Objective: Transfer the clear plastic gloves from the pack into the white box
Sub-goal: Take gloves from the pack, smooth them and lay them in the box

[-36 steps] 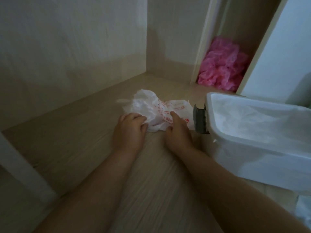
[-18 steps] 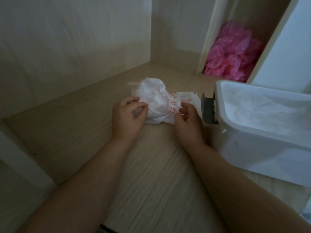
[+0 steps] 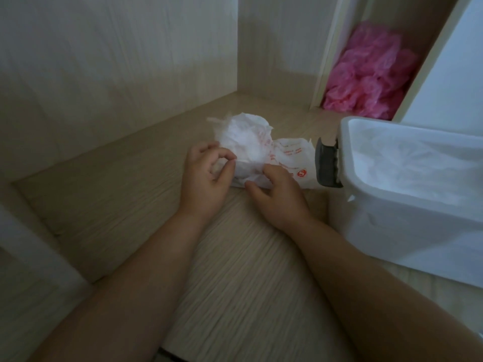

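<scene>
Head view: we've got the pack (image 3: 292,159), white with red print, lying toward the back right of the shelf board (image 3: 125,205). It's just beside the white box (image 3: 386,220) and its grey latch (image 3: 326,165). A crumpled wad of clear gloves (image 3: 243,138) puffs up at the pack's left end. Our left hand (image 3: 206,178) pinches the wad's near edge between thumb and forefinger. Our right hand (image 3: 278,197) curls its fingers onto the pack's near edge, gripping it. A pink plastic heap (image 3: 366,82) sits in the compartment behind.

head camera looks forward and down (close) at shelf (image 3: 235,270).
</scene>
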Available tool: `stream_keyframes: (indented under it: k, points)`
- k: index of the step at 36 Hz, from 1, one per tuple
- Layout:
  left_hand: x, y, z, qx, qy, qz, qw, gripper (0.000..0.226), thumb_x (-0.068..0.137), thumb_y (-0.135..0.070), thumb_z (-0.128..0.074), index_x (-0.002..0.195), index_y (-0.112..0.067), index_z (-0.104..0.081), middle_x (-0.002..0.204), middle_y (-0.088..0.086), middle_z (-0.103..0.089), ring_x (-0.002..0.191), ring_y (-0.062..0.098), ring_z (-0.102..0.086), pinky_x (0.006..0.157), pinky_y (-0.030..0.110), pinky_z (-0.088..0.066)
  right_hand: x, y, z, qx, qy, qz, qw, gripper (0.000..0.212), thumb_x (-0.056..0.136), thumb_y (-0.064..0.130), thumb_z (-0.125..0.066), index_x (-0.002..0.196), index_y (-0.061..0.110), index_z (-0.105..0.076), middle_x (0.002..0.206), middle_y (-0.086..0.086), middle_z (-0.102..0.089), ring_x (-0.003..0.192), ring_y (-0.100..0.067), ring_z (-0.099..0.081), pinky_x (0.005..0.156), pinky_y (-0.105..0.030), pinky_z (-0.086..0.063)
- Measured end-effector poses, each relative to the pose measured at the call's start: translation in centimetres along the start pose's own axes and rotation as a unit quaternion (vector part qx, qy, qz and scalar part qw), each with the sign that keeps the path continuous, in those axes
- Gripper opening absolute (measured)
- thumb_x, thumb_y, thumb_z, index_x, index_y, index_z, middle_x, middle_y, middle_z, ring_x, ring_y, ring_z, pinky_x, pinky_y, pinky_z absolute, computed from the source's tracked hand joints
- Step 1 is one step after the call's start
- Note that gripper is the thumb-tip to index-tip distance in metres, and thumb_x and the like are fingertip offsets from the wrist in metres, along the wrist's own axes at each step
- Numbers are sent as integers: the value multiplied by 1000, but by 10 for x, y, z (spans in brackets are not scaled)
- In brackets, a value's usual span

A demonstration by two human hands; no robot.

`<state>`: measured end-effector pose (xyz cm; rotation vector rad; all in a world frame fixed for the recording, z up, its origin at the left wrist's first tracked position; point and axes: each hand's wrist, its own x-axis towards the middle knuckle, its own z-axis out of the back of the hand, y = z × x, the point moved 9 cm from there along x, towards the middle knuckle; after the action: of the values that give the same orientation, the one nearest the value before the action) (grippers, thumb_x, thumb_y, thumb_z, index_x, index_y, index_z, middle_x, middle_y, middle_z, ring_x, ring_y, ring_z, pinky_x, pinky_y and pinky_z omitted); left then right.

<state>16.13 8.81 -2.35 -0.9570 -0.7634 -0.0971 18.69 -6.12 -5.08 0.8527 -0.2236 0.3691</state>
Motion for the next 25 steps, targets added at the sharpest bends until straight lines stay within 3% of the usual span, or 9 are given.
stream_keyframes:
  k: [2,5,10,15,19,25]
  points:
    - [0,6,4,29,-21,24,999,7,82,-24,-60,87,-26,-65,109,0,-46,105,14,-46,93,19,-35,-1,3,-2,-28,14,11,999,36,92,34,-54,125,19,-56,123,-1,-58,111,-16,-52,90,-28,-43]
    - [0,15,2,-17,-5,55,998,14,88,-17,-61,86,-31,-60,100,2,-59,88,15,-57,80,26,-47,-2,6,-5,-56,21,30,998,37,93,36,-53,126,20,-55,123,0,-58,108,-14,-53,89,-29,-44]
    - [-3,11,-5,-51,36,50,997,11,89,-13,-62,88,-24,-64,87,-2,-66,82,13,-62,77,24,-48,-3,11,9,57,-31,32,997,11,96,29,-51,92,23,-59,89,11,-57,86,-6,-52,71,-20,-39]
    - [-2,13,-5,-50,34,58,996,17,90,-12,-61,85,-29,-61,81,-13,-64,78,6,-60,74,16,-46,-5,9,10,86,-37,29,995,17,94,24,-55,78,23,-58,65,15,-51,65,2,-48,62,-17,-38]
    - [-2,16,-3,-54,22,64,996,24,90,-12,-62,83,-34,-59,79,-15,-63,76,2,-59,73,14,-45,-4,2,9,106,-37,7,994,21,93,27,-56,73,22,-57,61,12,-50,62,0,-46,62,-23,-38]
    - [-2,16,0,-58,9,79,995,24,90,-10,-61,82,-33,-59,80,-16,-63,76,-4,-58,70,6,-42,-4,1,9,107,-22,-15,994,22,96,29,-51,74,30,-53,72,10,-57,72,-3,-51,65,-23,-41]
